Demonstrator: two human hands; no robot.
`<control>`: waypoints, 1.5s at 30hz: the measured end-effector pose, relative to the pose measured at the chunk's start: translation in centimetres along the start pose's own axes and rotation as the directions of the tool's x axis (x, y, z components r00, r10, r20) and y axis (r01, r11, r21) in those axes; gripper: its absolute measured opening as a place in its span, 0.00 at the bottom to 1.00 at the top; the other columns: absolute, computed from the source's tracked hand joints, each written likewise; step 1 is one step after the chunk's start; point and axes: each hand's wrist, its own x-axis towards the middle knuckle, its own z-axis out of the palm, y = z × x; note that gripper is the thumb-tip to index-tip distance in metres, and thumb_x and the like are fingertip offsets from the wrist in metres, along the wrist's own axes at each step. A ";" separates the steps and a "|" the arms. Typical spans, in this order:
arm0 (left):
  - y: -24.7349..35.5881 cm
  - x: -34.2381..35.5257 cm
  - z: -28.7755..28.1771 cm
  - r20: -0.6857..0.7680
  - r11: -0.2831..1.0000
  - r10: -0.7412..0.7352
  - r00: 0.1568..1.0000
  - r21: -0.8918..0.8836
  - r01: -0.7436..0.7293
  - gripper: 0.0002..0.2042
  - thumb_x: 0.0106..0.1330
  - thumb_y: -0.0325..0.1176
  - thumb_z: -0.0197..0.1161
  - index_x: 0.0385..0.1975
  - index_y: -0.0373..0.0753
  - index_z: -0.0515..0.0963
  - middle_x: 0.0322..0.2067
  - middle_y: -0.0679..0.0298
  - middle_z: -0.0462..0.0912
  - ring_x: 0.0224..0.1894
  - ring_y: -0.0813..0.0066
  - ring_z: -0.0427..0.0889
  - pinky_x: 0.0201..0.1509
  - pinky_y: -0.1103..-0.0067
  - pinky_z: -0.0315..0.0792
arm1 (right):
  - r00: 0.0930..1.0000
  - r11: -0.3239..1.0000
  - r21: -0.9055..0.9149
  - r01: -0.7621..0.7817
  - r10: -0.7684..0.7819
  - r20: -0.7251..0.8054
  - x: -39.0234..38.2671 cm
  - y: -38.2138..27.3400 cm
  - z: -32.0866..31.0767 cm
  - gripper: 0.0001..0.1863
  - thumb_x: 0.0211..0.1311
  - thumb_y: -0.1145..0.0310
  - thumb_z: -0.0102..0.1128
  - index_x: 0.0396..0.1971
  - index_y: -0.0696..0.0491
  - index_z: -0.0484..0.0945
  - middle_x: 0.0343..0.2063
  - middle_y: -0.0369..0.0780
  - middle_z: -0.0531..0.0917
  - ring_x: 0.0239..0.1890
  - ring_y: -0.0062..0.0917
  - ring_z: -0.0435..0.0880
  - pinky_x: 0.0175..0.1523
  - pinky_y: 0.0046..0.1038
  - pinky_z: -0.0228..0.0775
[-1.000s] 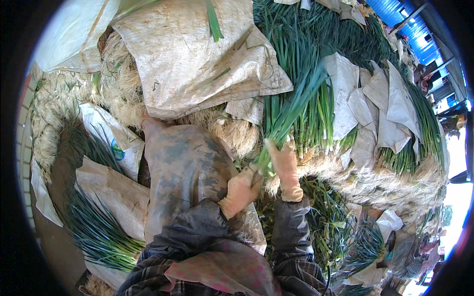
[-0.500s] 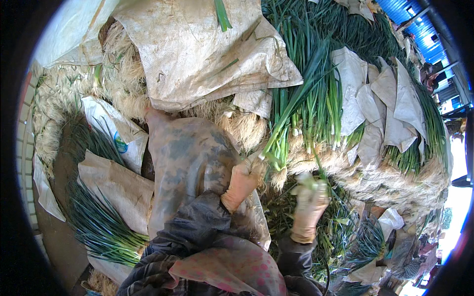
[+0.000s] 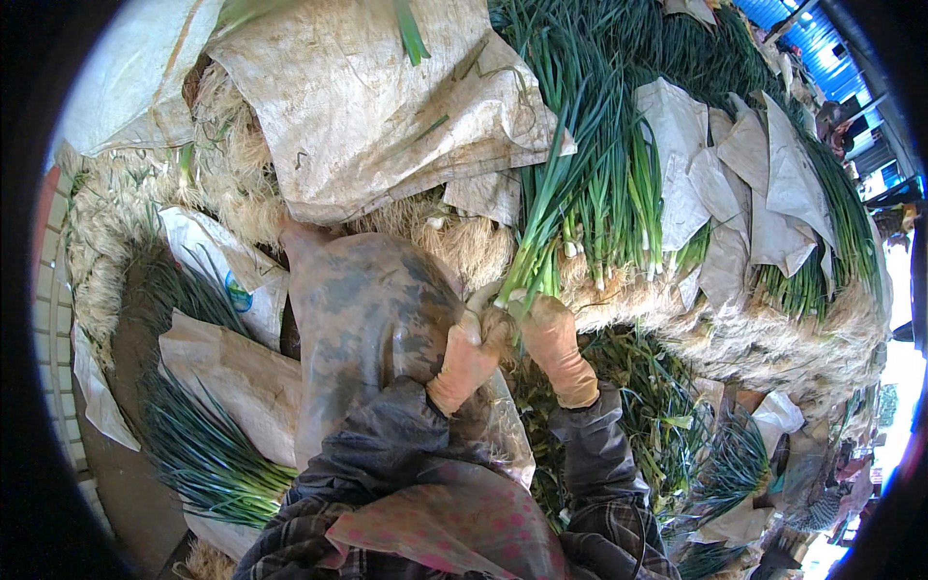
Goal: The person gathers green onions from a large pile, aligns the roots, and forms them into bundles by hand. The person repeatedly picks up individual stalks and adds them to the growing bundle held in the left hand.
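A small bunch of green onions (image 3: pixel 530 263) points away from me, its long green leaves lying up over the pile beyond. My left hand (image 3: pixel 468 360), in a pale orange glove, is closed round the white root end of the bunch. Pale hairy roots hang beside its fingers. My right hand (image 3: pixel 558 350), gloved alike, meets the bunch from the right, fingers bent against the lower stalks near the white bulbs. Its fingertips are partly hidden by the stalks. Just beyond both hands lie more green onions (image 3: pixel 604 227) with their roots toward me.
Woven sacks (image 3: pixel 377 106) cover part of the pile ahead; more cloths (image 3: pixel 715 184) lie to the right. Stripped leaves (image 3: pixel 648 387) litter the ground below my right arm. Another green onion bundle (image 3: pixel 227 464) rests at left by a sack (image 3: pixel 232 372). A muddy plastic cover (image 3: pixel 367 300) drapes my leg.
My right hand has moved left and up from over the leaf litter to the bunch in my left hand. The pale scrap blurred at its fingers is no longer seen there.
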 end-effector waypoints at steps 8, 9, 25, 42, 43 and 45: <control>1.5 0.9 -0.4 0.013 0.922 -0.319 0.948 -0.227 0.313 0.24 0.69 0.21 0.52 0.65 0.34 0.58 0.34 0.65 0.77 0.31 0.82 0.77 0.28 0.86 0.71 | 0.874 0.364 0.888 -0.281 0.480 0.079 -9.8 0.9 -8.1 0.14 0.71 0.62 0.50 0.40 0.58 0.79 0.30 0.41 0.83 0.28 0.15 0.81 0.44 0.24 0.80; 1.8 0.3 -0.6 0.052 0.898 -0.303 0.952 -0.319 0.303 0.23 0.70 0.24 0.53 0.64 0.35 0.60 0.34 0.65 0.77 0.31 0.80 0.77 0.30 0.86 0.72 | 0.855 0.453 0.879 -0.147 0.505 -0.118 -11.7 2.0 -9.6 0.16 0.72 0.61 0.48 0.41 0.58 0.78 0.30 0.41 0.83 0.30 0.16 0.82 0.45 0.25 0.80; 1.4 -1.3 -1.4 0.309 0.594 -0.533 0.788 -0.527 0.608 0.11 0.68 0.29 0.56 0.48 0.37 0.77 0.38 0.65 0.82 0.35 0.77 0.83 0.37 0.81 0.80 | 0.881 0.480 0.746 -0.461 0.351 0.318 -1.9 -0.8 1.8 0.39 0.60 0.34 0.51 0.54 0.56 0.75 0.37 0.41 0.84 0.32 0.21 0.81 0.36 0.23 0.74; 2.4 -2.9 -2.6 0.456 0.667 -0.582 0.673 -0.205 0.716 0.16 0.72 0.36 0.53 0.55 0.37 0.74 0.35 0.68 0.80 0.27 0.88 0.72 0.25 0.91 0.64 | 0.843 0.935 0.031 -0.353 0.332 -0.424 -2.6 7.1 0.2 0.25 0.64 0.54 0.59 0.59 0.45 0.70 0.44 0.39 0.84 0.19 0.14 0.79 0.18 0.08 0.69; 2.5 -3.3 -2.9 0.477 0.660 -0.568 0.671 -0.223 0.717 0.16 0.72 0.37 0.53 0.54 0.37 0.74 0.34 0.68 0.80 0.27 0.88 0.72 0.25 0.91 0.64 | 0.886 0.923 -0.126 -0.363 0.300 -0.354 -2.1 7.7 -0.5 0.23 0.64 0.54 0.59 0.56 0.46 0.72 0.43 0.40 0.84 0.21 0.14 0.79 0.21 0.10 0.72; 2.8 -3.6 -2.7 0.456 0.657 -0.580 0.675 -0.228 0.719 0.15 0.72 0.38 0.53 0.53 0.36 0.75 0.33 0.69 0.79 0.28 0.87 0.73 0.25 0.92 0.64 | 0.946 0.831 -0.475 -0.291 0.175 -0.273 -0.1 8.1 -0.8 0.19 0.64 0.54 0.58 0.50 0.47 0.76 0.39 0.41 0.85 0.24 0.15 0.80 0.25 0.14 0.75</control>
